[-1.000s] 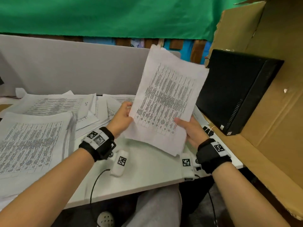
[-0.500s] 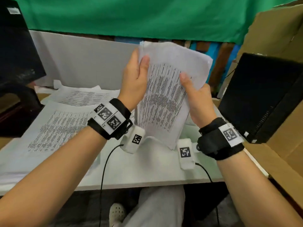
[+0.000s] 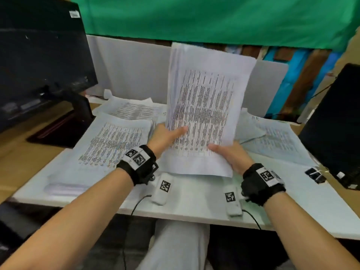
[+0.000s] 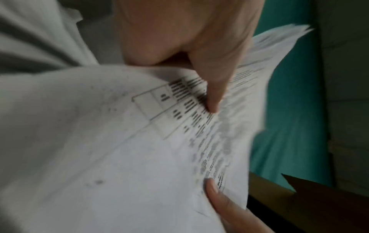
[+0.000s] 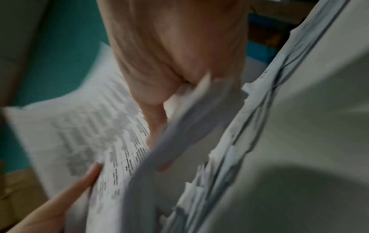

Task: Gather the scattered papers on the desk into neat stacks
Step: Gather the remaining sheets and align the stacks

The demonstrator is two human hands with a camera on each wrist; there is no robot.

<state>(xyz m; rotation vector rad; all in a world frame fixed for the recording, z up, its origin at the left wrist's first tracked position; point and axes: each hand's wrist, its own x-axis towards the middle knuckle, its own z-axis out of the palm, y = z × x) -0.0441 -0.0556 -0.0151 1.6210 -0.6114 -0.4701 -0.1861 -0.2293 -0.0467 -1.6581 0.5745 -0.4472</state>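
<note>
Left hand (image 3: 165,136) and right hand (image 3: 228,155) pinch lower corners of printed sheaf (image 3: 204,106), thumbs on front, sheaf upright above white worktop (image 3: 194,201). Advice: loosen pinch, tap bottom edge on worktop to square sheets. Beyond: stacked papers (image 3: 113,143) left, loose sheets (image 3: 272,137) right, ungathered.

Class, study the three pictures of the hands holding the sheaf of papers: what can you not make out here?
- Printed text on the held sheaf: too blurred in every view.
- Fingers of left hand and right hand: behind the sheaf, head view.
- Sheet count: edges smeared, right wrist view.
- Monitor: cut off by frame edge.
</note>
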